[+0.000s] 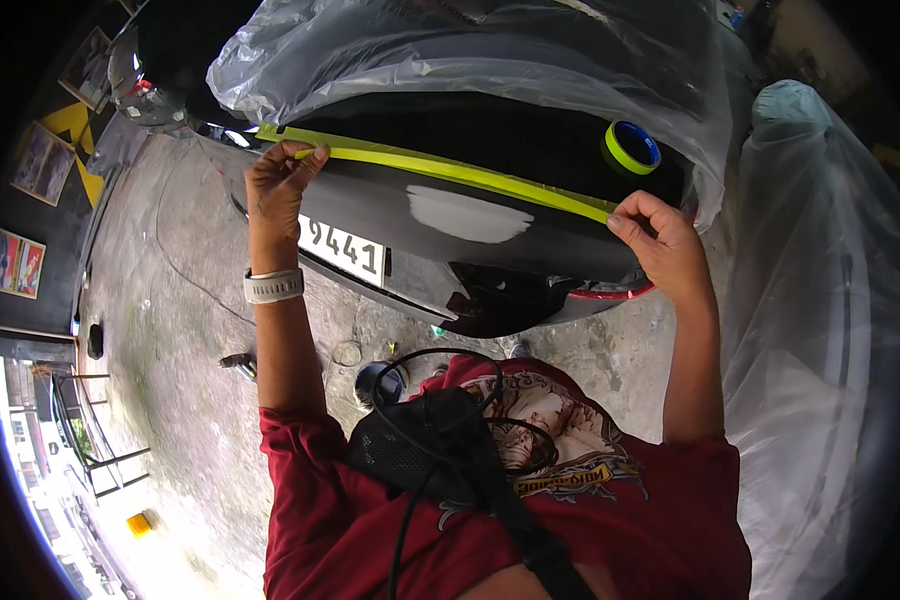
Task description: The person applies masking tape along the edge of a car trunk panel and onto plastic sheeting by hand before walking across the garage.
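Observation:
My left hand (281, 184) and my right hand (656, 236) each pinch one end of a yellow-green masking tape strip (450, 174). The strip spans taut between them, over the black car's rear panel (450, 124). Just behind it, a band of similar yellow film or tape (390, 150) runs along the panel. A tape roll (631, 148) with a blue core rests on the black surface at the right. Below the strip, a light grey patch (465, 215) marks the dull grey bodywork. A licence plate (343, 247) sits lower left, partly covered by my left forearm.
Clear plastic sheeting (495, 71) covers the car beyond the panel. Another plastic-draped object (802, 300) stands at my right. A dark bucket (381, 384) and a tool (238, 364) are on the concrete floor (172, 300). A cable loop (439, 352) hangs before my chest.

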A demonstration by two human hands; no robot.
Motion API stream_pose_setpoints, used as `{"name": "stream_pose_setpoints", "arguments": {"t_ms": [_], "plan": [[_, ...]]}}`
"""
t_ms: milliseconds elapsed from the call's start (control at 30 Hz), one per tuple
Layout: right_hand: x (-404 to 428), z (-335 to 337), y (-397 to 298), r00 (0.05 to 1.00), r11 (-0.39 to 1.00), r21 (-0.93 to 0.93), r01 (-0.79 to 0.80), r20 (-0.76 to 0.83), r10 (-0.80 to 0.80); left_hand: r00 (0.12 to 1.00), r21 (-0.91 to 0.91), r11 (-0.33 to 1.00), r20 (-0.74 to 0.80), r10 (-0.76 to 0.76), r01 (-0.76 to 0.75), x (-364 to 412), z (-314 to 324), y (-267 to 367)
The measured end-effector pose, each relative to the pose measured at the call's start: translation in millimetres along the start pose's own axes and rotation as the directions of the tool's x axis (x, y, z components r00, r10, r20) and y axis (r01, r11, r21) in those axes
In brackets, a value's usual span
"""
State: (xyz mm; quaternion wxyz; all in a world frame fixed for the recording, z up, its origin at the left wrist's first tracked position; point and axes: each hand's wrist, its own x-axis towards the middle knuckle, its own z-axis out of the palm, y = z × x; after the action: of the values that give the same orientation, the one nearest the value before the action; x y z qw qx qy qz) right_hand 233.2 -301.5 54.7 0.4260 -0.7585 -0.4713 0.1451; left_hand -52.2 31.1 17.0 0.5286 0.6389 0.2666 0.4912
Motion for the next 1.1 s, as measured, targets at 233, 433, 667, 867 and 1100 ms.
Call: {"name": "stream_pose_setpoints", "arguments": {"t_ms": [233, 433, 667, 867, 1100], "plan": [[-1, 9, 11, 0.997, 0.996, -0.054, -0.069, 0.033, 0.071, 0.998, 0.14, 0.988, 0.039, 0.054, -0.059, 1, -4, -17], [0, 11, 12, 0.998, 0.995, -0.077, -0.064, 0.014, 0.065, 0.996, 0.166, 0.983, 0.047, 0.073, -0.08, 1, -1, -15], [2, 10, 11, 0.995, 0.992, -0.093, -0.086, 0.035, 0.089, 0.995, 0.218, 0.971, 0.046, 0.085, -0.093, 4, -9, -21], [3, 11, 15, 0.996, 0.991, -0.095, -0.09, 0.007, 0.091, 0.995, 0.267, 0.958, 0.027, 0.099, -0.103, 7, -12, -27], [2, 11, 12, 0.995, 0.99, -0.109, -0.09, 0.02, 0.093, 0.997, 0.226, 0.971, 0.029, 0.074, -0.079, 6, -15, -23]]}}
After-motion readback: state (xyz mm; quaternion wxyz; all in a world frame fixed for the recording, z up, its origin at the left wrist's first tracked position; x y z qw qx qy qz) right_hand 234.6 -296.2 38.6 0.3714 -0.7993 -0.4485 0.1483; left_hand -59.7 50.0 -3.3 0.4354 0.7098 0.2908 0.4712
